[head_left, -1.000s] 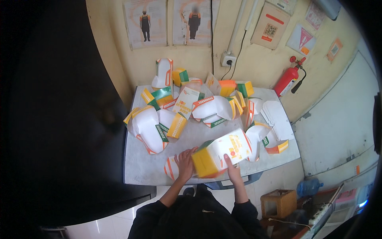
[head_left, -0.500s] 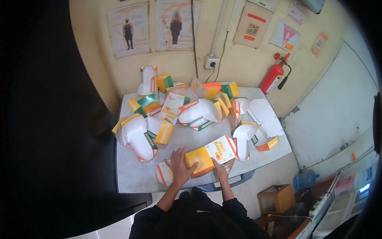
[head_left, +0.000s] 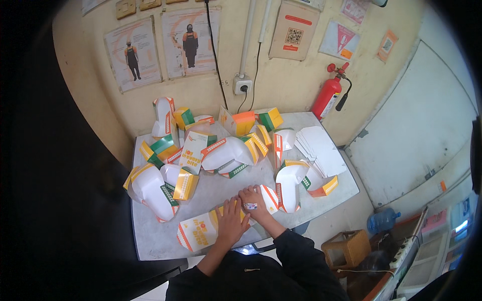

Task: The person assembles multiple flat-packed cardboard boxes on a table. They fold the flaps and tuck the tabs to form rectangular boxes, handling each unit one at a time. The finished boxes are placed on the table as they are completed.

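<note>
A long white, yellow and orange food carton lies flattened near the table's front edge. My left hand rests on its yellow middle, fingers stretched out and thumb apart. Just right of it, my right hand presses on the carton with its fingers laid forward over it. The hands almost touch and hide much of the carton's middle. A small multicoloured patch shows on the back of my right hand. Beyond my hands stands a loose heap of partly folded cartons, among them a white one and a yellow-sided one.
The grey table stands against a wall with posters. A stack of flat white card sheets lies at its right. Another opened carton sits near my right hand. A red fire extinguisher hangs beyond the table's right end.
The carton, earlier held raised at its yellow part, now lies flat under my hands. My right hand has moved left, close to my left hand. The view has shifted.
</note>
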